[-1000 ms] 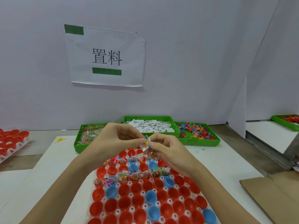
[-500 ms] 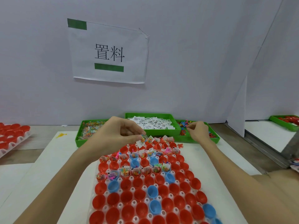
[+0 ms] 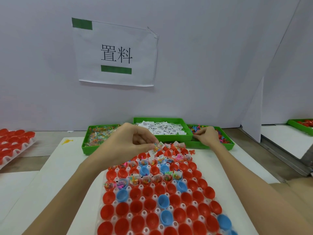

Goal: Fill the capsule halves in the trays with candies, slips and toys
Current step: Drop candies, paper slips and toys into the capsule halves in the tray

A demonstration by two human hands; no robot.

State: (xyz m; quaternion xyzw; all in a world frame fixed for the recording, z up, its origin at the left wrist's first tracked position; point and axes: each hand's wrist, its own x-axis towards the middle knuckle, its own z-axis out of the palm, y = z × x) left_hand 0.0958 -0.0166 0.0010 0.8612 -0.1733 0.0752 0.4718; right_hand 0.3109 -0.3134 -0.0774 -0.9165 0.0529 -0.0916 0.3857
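A white tray (image 3: 108, 216) of red and blue capsule halves lies in front of me; the far rows hold candy packets, slips and toys, the near rows are bare. My left hand (image 3: 128, 143) hovers over the far rows and pinches a small clear candy packet (image 3: 156, 147). My right hand (image 3: 207, 135) reaches into the green bin of coloured toys (image 3: 227, 145), fingers curled among them; what they hold is hidden. The green slip bin (image 3: 162, 128) and green candy bin (image 3: 100, 136) stand beside it.
A second tray of red capsule halves (image 3: 15, 143) sits at the far left. Another green bin (image 3: 301, 123) stands at the far right behind a white partition. A paper sign (image 3: 116, 53) hangs on the back wall. A loose red toy (image 3: 192, 152) lies by the tray.
My right hand left the packet and went right into the toy bin. My left hand kept the candy packet and stayed over the far rows.
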